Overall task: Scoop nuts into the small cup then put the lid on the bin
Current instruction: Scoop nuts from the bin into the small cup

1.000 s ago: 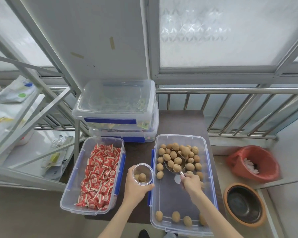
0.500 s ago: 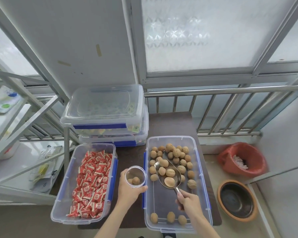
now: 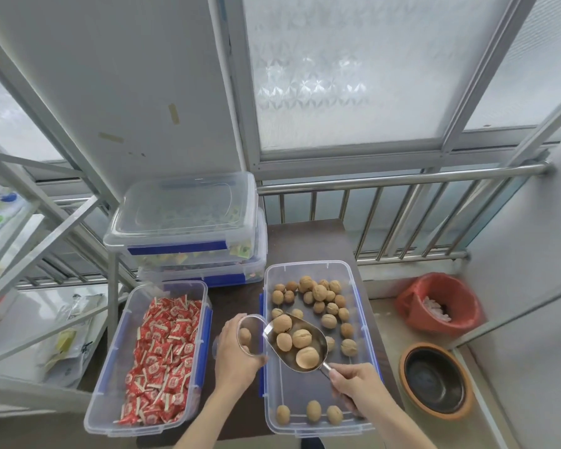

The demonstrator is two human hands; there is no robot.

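Observation:
A clear bin [image 3: 357, 322] with blue clips holds loose walnuts [image 3: 319, 292] on a dark table. My right hand [image 3: 357, 385] grips the handle of a metal scoop [image 3: 318, 353] carrying several walnuts, lifted over the bin's left side. My left hand [image 3: 235, 354] holds a small clear cup [image 3: 251, 335] tilted toward the scoop, with a walnut or two inside. The scoop's tip sits right at the cup's rim. No loose lid for this bin can be told apart in view.
A clear bin of red wrapped candies [image 3: 162, 358] lies to the left. Two lidded bins [image 3: 188, 222] are stacked behind. A red bucket [image 3: 441, 306] and a brown bowl [image 3: 434, 380] sit on the floor at the right. A metal railing [image 3: 402, 179] runs behind the table.
The scoop has risen out of the pile loaded with walnuts and swung left to the cup. My left hand has tilted the cup toward it.

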